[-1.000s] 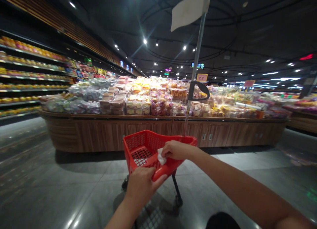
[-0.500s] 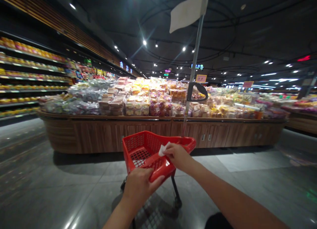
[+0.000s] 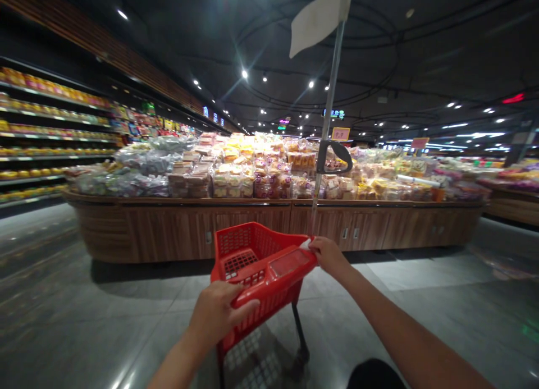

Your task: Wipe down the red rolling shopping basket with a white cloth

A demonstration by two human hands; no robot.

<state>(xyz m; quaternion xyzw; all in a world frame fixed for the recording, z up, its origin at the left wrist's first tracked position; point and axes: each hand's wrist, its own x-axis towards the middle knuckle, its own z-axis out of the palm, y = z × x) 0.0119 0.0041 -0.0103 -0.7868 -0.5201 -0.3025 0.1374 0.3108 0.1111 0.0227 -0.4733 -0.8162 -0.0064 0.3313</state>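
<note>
A red plastic shopping cart with a perforated basket stands in front of me on dark legs. My left hand is closed over the near left end of its handle bar, thumb on the near side. My right hand pinches a small white tissue against the right end of the handle, beside a clear panel set in the red plastic. Most of the tissue is hidden by the fingers.
A long wooden display counter piled with packaged bread runs across, just beyond the cart. A pole with a white flag rises behind the handle's right end. Stocked shelves line the left. Grey tiled floor lies around.
My right hand has slid the tissue rightward along the handle to its right end. The cart's handle has turned toward me, and my left hand has moved left and down with it.
</note>
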